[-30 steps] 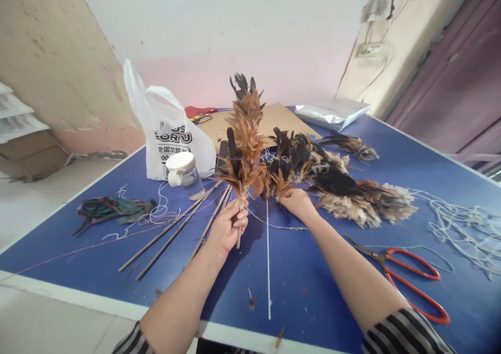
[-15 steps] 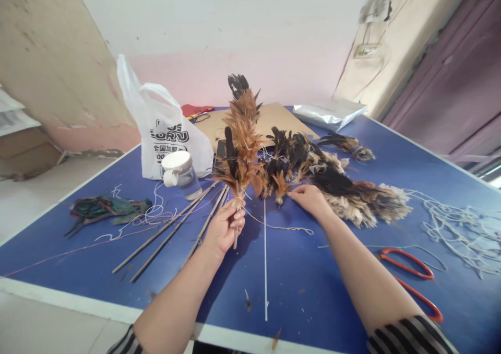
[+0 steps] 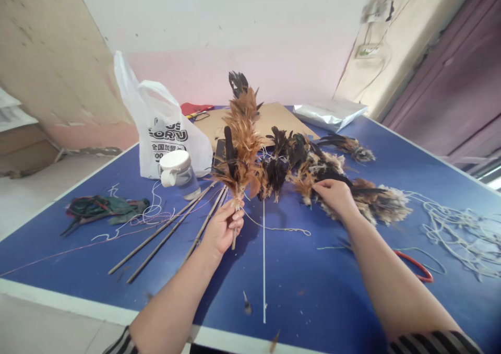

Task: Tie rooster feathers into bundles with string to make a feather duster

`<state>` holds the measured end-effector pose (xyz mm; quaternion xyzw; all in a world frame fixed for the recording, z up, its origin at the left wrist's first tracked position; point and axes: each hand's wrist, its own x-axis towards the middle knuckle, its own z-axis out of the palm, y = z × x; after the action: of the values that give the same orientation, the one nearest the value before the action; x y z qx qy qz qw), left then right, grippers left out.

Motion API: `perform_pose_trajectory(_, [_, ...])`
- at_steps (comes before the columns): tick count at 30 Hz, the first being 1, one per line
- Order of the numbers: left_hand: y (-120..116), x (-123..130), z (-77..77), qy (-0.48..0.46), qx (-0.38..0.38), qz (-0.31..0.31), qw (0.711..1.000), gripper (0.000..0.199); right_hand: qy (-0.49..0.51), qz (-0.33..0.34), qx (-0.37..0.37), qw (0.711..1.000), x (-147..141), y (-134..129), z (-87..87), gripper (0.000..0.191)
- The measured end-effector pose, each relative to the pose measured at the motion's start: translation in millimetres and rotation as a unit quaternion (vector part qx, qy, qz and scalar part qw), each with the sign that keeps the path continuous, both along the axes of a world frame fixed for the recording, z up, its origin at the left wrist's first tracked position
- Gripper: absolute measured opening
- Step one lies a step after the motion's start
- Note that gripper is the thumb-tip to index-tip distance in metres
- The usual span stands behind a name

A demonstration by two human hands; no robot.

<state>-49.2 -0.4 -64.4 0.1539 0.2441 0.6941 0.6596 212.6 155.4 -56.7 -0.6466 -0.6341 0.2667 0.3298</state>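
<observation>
My left hand (image 3: 225, 226) is closed around the stick end of a feather duster (image 3: 245, 129), which stands upright with brown and black feathers tied along it. A pale string (image 3: 274, 228) trails from its base across the table. Fingers pinched together, my right hand (image 3: 334, 195) holds a small brown feather tuft (image 3: 303, 183) at the edge of the feather pile. Black feather bunches (image 3: 276, 174) lie just left of that tuft. Beyond and right of the hand are more bunches (image 3: 391, 203), grey and fluffy at their ends.
Thin sticks (image 3: 172, 239) lie left of my left hand, near a lidded jar (image 3: 182, 174) and a white plastic bag (image 3: 168, 129). Red-handled scissors (image 3: 417, 265) are partly hidden under my right forearm. Tangled string (image 3: 462, 234) spreads at the right; cardboard (image 3: 274, 116) lies behind.
My right hand has moved right, and the brown tuft at its fingertips has shifted right with it, away from the black bunches. My left hand keeps its hold on the feather duster.
</observation>
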Motion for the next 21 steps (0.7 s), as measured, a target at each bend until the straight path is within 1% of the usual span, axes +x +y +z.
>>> perform_pose_trajectory(1, [-0.1,0.8,0.1,0.0,-0.003,0.0,1.0,0.021,0.071,0.022,-0.022,0.997,1.4,-4.7,3.3,0.023])
perform_pose_trajectory(2, [-0.2,1.5,0.1,0.0,-0.005,0.0,1.0,0.022,0.149,0.055,-0.054,0.986,0.9,-9.9,7.1,0.024])
perform_pose_trajectory(4, [-0.5,2.6,0.0,0.001,-0.006,-0.001,1.0,0.021,0.287,0.138,-0.118,0.94,-5.2,-20.4,16.0,0.026])
perform_pose_trajectory(6, [-0.7,3.2,-0.4,0.003,-0.008,0.0,1.0,0.02,0.365,0.201,-0.153,0.896,-16.5,-29.2,25.1,0.027])
perform_pose_trajectory(7, [-0.8,3.1,-0.6,0.002,-0.009,0.0,1.0,0.02,0.379,0.22,-0.162,0.884,-23.0,-32.3,29.1,0.027])
perform_pose_trajectory(8, [-0.8,2.9,-0.7,-0.001,-0.011,-0.001,1.0,0.02,0.378,0.234,-0.167,0.88,-29.5,-34.1,32.5,0.027])
perform_pose_trajectory(9, [-0.8,2.4,-0.9,-0.005,-0.014,-0.004,1.0,0.02,0.358,0.245,-0.168,0.885,-35.2,-34.5,35.0,0.026])
perform_pose_trajectory(10, [-0.7,1.7,-1.0,-0.01,-0.016,-0.007,1.0,0.021,0.317,0.246,-0.161,0.902,-39.8,-33.5,36.6,0.025])
perform_pose_trajectory(11, [-0.6,0.8,-1.0,-0.015,-0.016,-0.009,1.0,0.022,0.251,0.236,-0.14,0.928,-42.7,-31.2,37.5,0.023])
perform_pose_trajectory(12, [-0.5,-0.1,-1.0,-0.018,-0.015,-0.009,1.0,0.023,0.159,0.209,-0.108,0.959,-43.9,-27.9,37.7,0.021])
perform_pose_trajectory(13, [-0.4,-1.2,-0.9,-0.019,-0.013,-0.009,1.0,0.023,0.044,0.167,-0.072,0.982,-43.3,-24.3,37.1,0.021])
perform_pose_trajectory(14, [-0.3,-2.1,-0.8,-0.02,-0.009,-0.008,1.0,0.023,-0.081,0.118,-0.04,0.989,-41.4,-20.9,35.9,0.02])
perform_pose_trajectory(15, [-0.3,-2.9,-0.7,-0.02,-0.005,-0.008,1.0,0.024,-0.2,0.074,-0.019,0.977,-38.8,-18.6,34.1,0.02])
perform_pose_trajectory(16, [-0.4,-3.5,-0.6,-0.021,-0.003,-0.008,1.0,0.024,-0.298,0.045,-0.01,0.953,-36.2,-17.8,31.6,0.02])
perform_pose_trajectory(17, [-0.5,-3.7,-0.6,-0.022,0.0,-0.009,1.0,0.024,-0.365,0.041,-0.006,0.93,-34.1,-18.9,28.5,0.021])
perform_pose_trajectory(18, [-0.7,-3.7,-0.5,-0.022,0.001,-0.01,1.0,0.024,-0.403,0.056,0.004,0.913,-33.1,-21.7,24.8,0.023])
perform_pose_trajectory(19, [-0.9,-3.4,-0.5,-0.022,0.003,-0.01,1.0,0.024,-0.418,0.087,0.021,0.904,-33.5,-25.9,20.6,0.025])
perform_pose_trajectory(21, [-1.1,-2.2,-0.5,-0.022,0.005,-0.015,1.0,0.023,-0.412,0.154,0.057,0.896,-37.7,-36.0,11.0,0.026])
